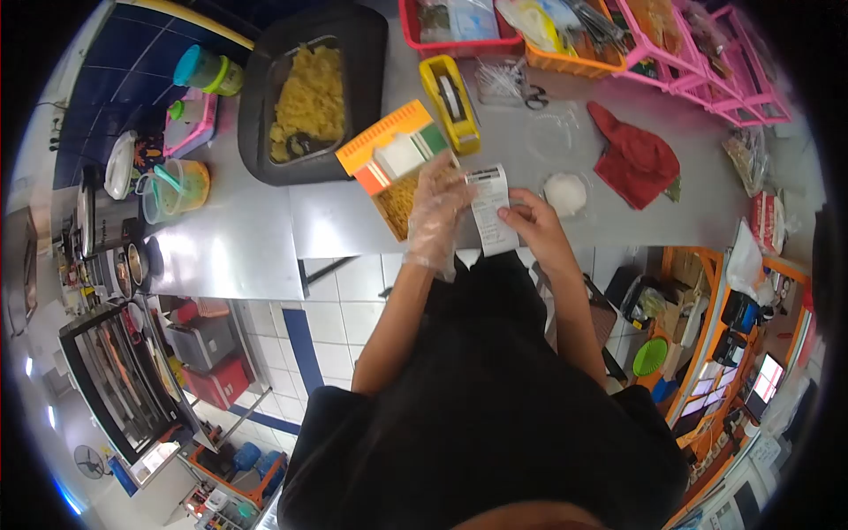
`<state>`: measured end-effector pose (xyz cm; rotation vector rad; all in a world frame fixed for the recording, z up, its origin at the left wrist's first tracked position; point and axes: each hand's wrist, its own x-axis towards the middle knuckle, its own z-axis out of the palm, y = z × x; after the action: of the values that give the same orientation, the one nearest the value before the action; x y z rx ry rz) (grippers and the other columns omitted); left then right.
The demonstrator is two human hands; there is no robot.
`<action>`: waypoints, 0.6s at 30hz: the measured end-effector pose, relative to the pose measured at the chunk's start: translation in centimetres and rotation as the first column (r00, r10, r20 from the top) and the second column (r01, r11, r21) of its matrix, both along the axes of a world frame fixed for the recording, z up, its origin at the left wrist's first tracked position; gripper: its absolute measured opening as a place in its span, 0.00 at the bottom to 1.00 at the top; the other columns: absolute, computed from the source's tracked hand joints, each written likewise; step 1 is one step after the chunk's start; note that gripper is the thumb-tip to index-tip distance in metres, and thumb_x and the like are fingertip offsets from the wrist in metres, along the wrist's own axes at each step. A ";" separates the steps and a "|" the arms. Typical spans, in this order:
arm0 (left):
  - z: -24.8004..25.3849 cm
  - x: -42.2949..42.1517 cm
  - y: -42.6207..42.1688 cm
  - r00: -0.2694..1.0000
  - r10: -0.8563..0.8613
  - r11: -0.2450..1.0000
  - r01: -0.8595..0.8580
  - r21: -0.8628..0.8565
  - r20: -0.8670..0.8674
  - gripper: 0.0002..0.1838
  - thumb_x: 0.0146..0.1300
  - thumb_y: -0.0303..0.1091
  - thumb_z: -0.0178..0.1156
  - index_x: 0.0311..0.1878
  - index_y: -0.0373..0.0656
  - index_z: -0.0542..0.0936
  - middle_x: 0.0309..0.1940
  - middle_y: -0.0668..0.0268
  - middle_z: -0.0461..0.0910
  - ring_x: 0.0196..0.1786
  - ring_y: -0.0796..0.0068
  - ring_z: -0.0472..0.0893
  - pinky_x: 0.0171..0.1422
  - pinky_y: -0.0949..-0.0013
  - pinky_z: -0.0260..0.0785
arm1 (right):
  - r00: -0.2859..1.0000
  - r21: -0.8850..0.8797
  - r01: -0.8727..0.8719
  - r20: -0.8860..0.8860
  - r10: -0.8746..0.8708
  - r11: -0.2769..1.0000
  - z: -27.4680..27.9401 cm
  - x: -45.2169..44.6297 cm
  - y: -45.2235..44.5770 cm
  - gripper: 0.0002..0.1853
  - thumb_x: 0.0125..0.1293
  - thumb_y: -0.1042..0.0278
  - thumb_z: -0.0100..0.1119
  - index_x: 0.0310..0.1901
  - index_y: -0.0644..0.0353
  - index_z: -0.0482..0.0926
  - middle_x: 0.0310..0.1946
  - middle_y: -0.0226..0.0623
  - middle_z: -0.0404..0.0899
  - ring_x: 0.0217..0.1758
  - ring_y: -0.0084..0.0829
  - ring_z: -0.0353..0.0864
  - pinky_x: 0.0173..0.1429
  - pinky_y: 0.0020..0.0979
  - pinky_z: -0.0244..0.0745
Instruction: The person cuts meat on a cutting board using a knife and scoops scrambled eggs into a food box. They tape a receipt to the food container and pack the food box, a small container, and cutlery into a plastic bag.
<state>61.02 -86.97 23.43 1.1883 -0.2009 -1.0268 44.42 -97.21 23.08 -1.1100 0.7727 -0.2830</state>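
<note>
A narrow printed paper receipt (494, 216) is held up over the front edge of the metal counter. My right hand (535, 228) pinches its right edge, thumb on the printed face. On the other side my left hand (435, 216), in a clear plastic glove, has its fingertips closed at the upper left edge of the slip. Beneath and beside the gloved hand lies an open cardboard box (371, 155) with an orange, white and green lid, holding yellow shredded food (397, 201). A small round white item (565, 194) rests just right of my right hand.
A black-rimmed tray (256, 132) of yellow food stands at the back left. Behind the box sits a yellow tape dispenser (452, 106). A red cloth (636, 159), scissors (535, 97), a red basket (459, 44) and an orange basket (574, 60) are also on the counter (221, 238).
</note>
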 end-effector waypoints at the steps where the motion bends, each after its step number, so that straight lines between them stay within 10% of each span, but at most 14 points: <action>1: 0.0 0.8 0.6 0.991 0.007 1.000 -0.009 -0.008 -0.136 0.42 0.61 0.24 0.69 0.78 0.43 0.62 0.57 0.56 0.77 0.60 0.64 0.79 0.63 0.62 0.75 | 0.999 -0.007 0.003 0.034 -0.002 1.000 0.2 0.9 0.3 0.18 0.73 0.70 0.64 0.61 0.65 0.77 0.42 0.37 0.87 0.45 0.23 0.84 0.51 0.26 0.77; 5: 0.5 4.6 3.3 0.965 -0.027 0.995 0.001 -0.097 -0.260 0.39 0.67 0.29 0.68 0.77 0.34 0.60 0.64 0.52 0.78 0.62 0.59 0.81 0.65 0.56 0.75 | 0.999 -0.018 -0.035 0.011 0.035 0.999 1.1 4.7 1.9 0.17 0.73 0.71 0.64 0.60 0.65 0.77 0.44 0.36 0.87 0.48 0.22 0.84 0.54 0.25 0.76; 10: 2.7 10.3 7.3 0.872 -0.290 0.957 0.254 -0.143 -0.394 0.48 0.72 0.67 0.54 0.79 0.37 0.59 0.71 0.52 0.73 0.70 0.53 0.75 0.77 0.47 0.62 | 0.993 -0.044 0.011 0.115 -0.006 0.999 1.2 11.2 5.4 0.17 0.73 0.74 0.64 0.60 0.65 0.78 0.47 0.37 0.87 0.51 0.23 0.84 0.57 0.26 0.76; 18: 3.2 17.8 12.2 0.758 -0.394 0.919 0.326 -0.222 -0.519 0.51 0.71 0.74 0.48 0.81 0.39 0.57 0.76 0.51 0.65 0.77 0.53 0.67 0.81 0.47 0.59 | 0.997 0.050 -0.053 0.066 0.050 0.997 4.0 18.6 10.7 0.22 0.73 0.75 0.64 0.66 0.64 0.73 0.48 0.37 0.86 0.52 0.24 0.84 0.55 0.25 0.78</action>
<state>78.78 -74.79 26.67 0.7044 -0.0258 -1.6423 63.05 -86.51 27.12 -1.0652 0.6892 -0.2531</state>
